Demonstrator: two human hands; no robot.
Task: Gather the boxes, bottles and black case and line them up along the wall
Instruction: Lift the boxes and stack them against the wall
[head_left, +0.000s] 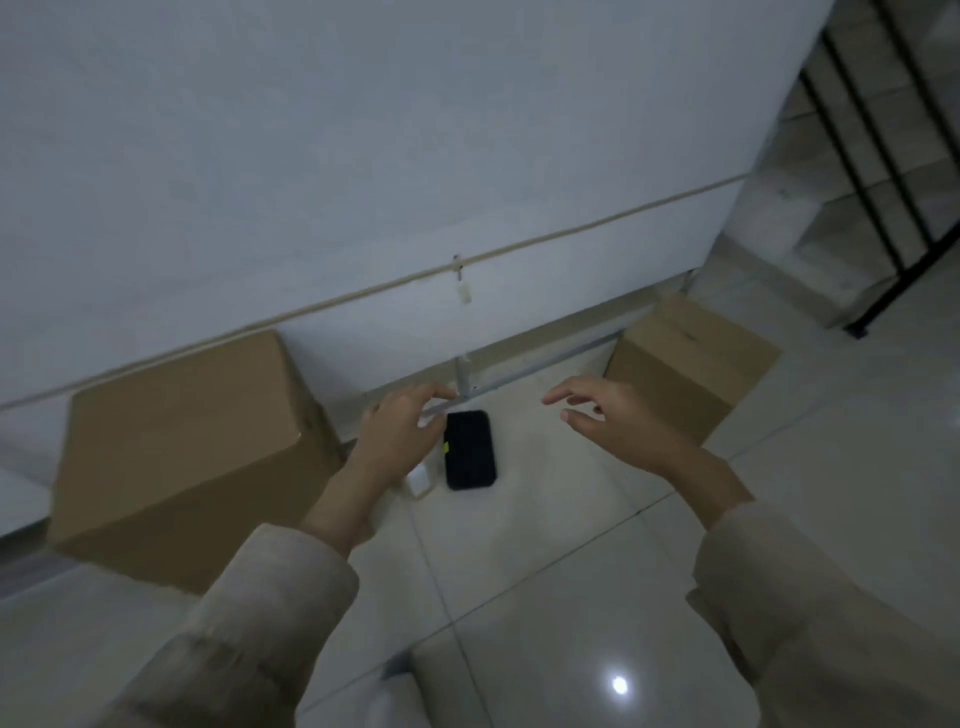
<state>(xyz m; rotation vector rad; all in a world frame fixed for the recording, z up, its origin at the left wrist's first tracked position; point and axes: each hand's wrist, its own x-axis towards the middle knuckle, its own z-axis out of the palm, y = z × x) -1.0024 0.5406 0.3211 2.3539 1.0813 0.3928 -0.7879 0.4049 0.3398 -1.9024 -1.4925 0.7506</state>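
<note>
A black case (469, 450) lies flat on the tiled floor near the wall, between two cardboard boxes. The large box (182, 447) stands at the left against the wall, the smaller box (685, 364) at the right by the wall's corner. My left hand (400, 436) hovers just left of the case, fingers loosely curled, holding nothing. My right hand (618, 421) hangs to the right of the case, fingers spread and empty. A small white object (420, 480) shows under my left wrist, mostly hidden.
A white wall (363, 156) with a thin cable (519, 249) along it runs behind the boxes. A black metal railing (883, 171) and steps rise at the far right. Pale floor tiles (571, 597) spread in front.
</note>
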